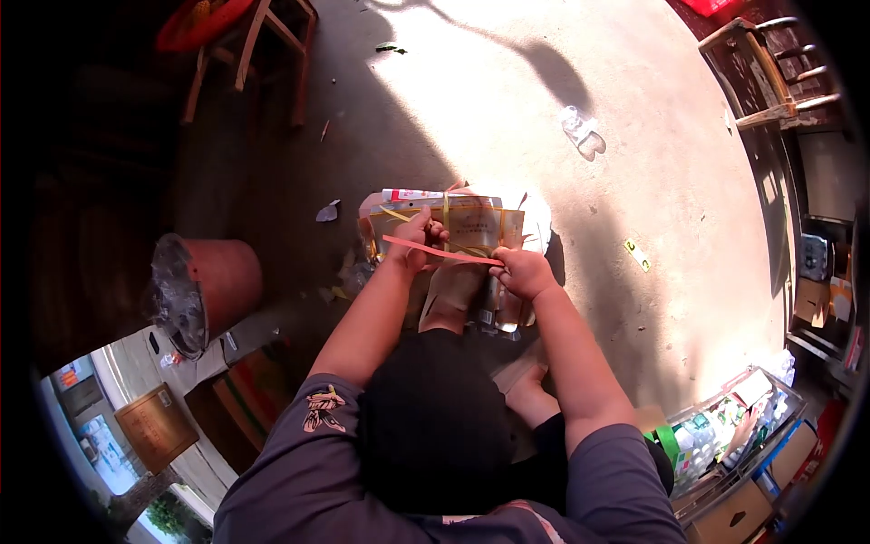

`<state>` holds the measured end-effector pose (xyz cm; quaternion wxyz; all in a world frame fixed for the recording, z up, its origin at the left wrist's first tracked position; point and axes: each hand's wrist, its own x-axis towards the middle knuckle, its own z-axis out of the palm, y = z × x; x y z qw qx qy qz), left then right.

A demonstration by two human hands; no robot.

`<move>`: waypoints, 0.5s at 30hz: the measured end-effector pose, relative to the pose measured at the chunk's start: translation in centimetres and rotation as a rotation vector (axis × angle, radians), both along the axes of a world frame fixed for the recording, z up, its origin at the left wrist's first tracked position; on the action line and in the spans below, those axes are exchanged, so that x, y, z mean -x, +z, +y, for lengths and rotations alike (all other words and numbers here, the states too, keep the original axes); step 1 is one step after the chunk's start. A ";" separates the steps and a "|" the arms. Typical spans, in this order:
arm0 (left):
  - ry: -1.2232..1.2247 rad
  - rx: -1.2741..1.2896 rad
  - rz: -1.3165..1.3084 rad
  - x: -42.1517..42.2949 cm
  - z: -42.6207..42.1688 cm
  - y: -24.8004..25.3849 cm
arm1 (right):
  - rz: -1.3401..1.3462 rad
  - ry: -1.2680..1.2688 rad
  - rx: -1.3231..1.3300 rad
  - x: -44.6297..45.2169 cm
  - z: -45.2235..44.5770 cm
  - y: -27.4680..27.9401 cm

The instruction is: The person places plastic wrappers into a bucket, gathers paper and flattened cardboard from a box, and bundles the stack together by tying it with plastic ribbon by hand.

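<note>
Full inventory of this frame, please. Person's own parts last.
Packaging bundle: 1, mostly gold-brown, centre
Yellow strap: at least 1, yellow, across bundle
Flat strip: 1, pinkish red, at both hands
Bucket: 1, reddish, left
Stool: 1, brown, top left
Clear plastic: 1 piece, transparent, floor upper right
Printed slip: 1, yellow-green, floor right
Wooden furniture: 1, brown, upper right
Box: 1, brown, lower left
Mixed items: count unclear, multicoloured, lower right
Sleeves: 2, dark grey, bottom
Left hand: 1, bare, by bundle
Right hand: 1, bare, pinching flat strip
</note>
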<state>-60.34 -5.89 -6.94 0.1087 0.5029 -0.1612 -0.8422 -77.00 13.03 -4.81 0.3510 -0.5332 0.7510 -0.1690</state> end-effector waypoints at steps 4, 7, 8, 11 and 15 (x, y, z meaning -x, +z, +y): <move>-0.090 0.094 0.067 -1.1 0.4 -0.2 | 0.075 -0.091 0.022 -0.9 -0.1 -2.5; -0.163 0.154 0.092 -2.8 0.4 0.5 | 0.008 -0.207 -0.027 -0.9 -0.6 -2.1; -0.171 0.262 0.021 -3.0 0.7 0.9 | 0.010 -0.204 -0.027 -1.0 -0.8 -1.9; -0.616 0.635 -0.174 -5.1 2.0 -0.2 | 0.023 -0.296 0.005 -1.6 -1.7 -2.0; -1.123 0.893 -0.505 -1.8 3.3 3.4 | 0.028 -0.357 0.099 -2.2 -2.7 -3.5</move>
